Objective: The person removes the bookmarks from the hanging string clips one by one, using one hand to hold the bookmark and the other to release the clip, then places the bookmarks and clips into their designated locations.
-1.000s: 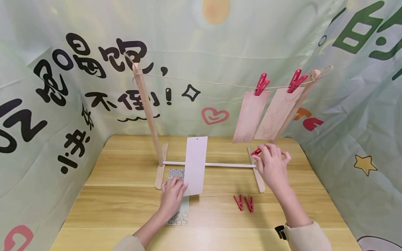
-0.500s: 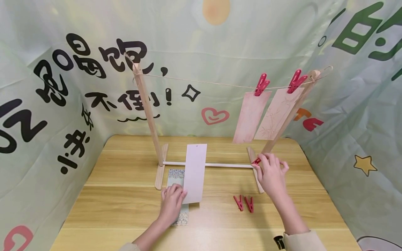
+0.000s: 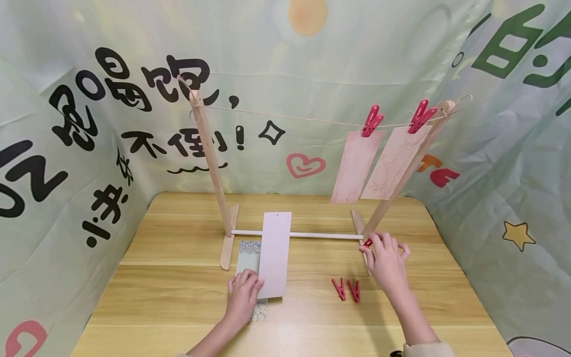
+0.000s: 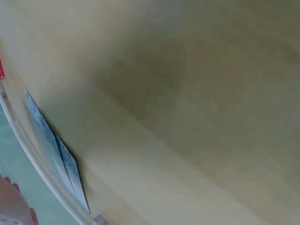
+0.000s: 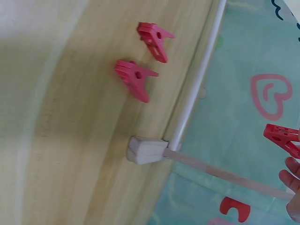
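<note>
My left hand (image 3: 244,295) pinches a plain pale bookmark-shaped card (image 3: 275,255) by its left edge near the lower corner. The card has a small hole at its far end. Partly hidden beneath that hand and card, a grey-blue card with patterned ends (image 3: 250,248) lies on the table. My right hand (image 3: 387,263) pinches a red clothespin (image 3: 367,243) between thumb and fingers, beside the rack's right foot. In the right wrist view this clothespin (image 5: 282,137) shows at the right edge. Two more red clothespins (image 3: 339,289) lie on the table left of the right hand.
A wooden rack with a left post (image 3: 209,163), a right post (image 3: 394,186) and a white crossbar (image 3: 327,235) stands on the table (image 3: 178,297). From its string (image 3: 285,117), red clothespins (image 3: 372,121) hold two pink cards (image 3: 358,168). Printed cloth (image 3: 308,74) surrounds the table.
My left hand has lowered the pale card toward the near side of the table. The right hand has come down and nearer with its clothespin. The hanging cards stay put.
</note>
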A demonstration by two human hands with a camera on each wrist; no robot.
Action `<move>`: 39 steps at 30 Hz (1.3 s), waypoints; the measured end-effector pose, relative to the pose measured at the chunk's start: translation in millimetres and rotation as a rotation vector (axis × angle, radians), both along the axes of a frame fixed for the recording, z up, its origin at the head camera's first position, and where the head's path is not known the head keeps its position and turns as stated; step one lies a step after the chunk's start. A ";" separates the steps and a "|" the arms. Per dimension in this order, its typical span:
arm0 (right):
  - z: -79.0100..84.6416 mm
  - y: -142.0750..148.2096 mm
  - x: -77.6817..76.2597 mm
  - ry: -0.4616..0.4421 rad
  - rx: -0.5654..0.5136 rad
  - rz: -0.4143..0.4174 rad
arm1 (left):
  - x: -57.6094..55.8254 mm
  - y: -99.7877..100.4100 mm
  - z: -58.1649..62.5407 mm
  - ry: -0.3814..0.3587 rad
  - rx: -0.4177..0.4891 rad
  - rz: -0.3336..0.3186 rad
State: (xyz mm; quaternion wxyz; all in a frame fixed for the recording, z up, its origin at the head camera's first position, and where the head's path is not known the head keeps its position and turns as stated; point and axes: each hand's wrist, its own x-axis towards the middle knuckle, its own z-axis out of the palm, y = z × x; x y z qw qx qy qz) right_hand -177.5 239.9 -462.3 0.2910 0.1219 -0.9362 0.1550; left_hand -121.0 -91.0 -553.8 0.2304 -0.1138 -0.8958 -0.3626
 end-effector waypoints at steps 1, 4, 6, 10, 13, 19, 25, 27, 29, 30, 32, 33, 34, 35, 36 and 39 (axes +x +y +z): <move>-1.8 0.5 0.7 -0.007 0.000 -0.005 | 0.7 -0.1 -1.0 -0.001 0.002 0.000; -6.4 1.5 2.6 -0.032 0.000 -0.024 | 3.1 -0.8 -4.0 -0.019 0.008 0.002; -9.4 2.1 4.1 -0.060 -0.003 -0.039 | 5.0 -1.1 -6.0 -0.035 0.016 0.004; -16.6 4.4 7.6 -0.090 0.012 -0.053 | 8.3 -1.5 -9.8 -0.040 0.018 0.009; -22.2 6.7 9.8 -0.091 0.020 -0.052 | 9.9 -1.7 -12.7 -0.022 0.014 0.012; -31.3 10.5 14.5 -0.121 0.027 -0.064 | 13.9 -2.6 -17.3 -0.013 0.003 0.015; -38.8 13.2 21.0 -0.163 0.050 -0.087 | 18.8 -3.6 -23.0 -0.025 -0.006 0.024; -40.6 13.9 23.2 -0.189 0.052 -0.096 | 20.8 -4.0 -25.4 -0.013 -0.010 0.024; -42.2 14.7 25.2 -0.218 0.054 -0.106 | 22.9 -4.3 -27.0 0.004 -0.011 0.025; -42.7 15.0 26.1 -0.231 0.056 -0.110 | 23.9 -4.6 -27.9 0.010 -0.009 0.025; -44.0 15.6 27.6 -0.253 0.063 -0.119 | 25.7 -5.4 -29.4 0.016 -0.009 0.030; -44.6 15.8 28.2 -0.261 0.067 -0.124 | 26.5 -5.6 -30.1 0.017 -0.010 0.032; -45.0 16.0 28.6 -0.268 0.071 -0.127 | 27.1 -5.9 -30.6 0.016 -0.012 0.035; -45.5 16.2 29.1 -0.276 0.074 -0.129 | 27.6 -6.1 -31.4 0.014 -0.014 0.039; -46.2 16.5 29.6 -0.285 0.081 -0.133 | 28.2 -6.3 -32.0 0.011 -0.017 0.043; -48.7 17.9 31.4 -0.316 0.094 -0.140 | 29.6 -6.4 -33.2 0.004 -0.028 0.050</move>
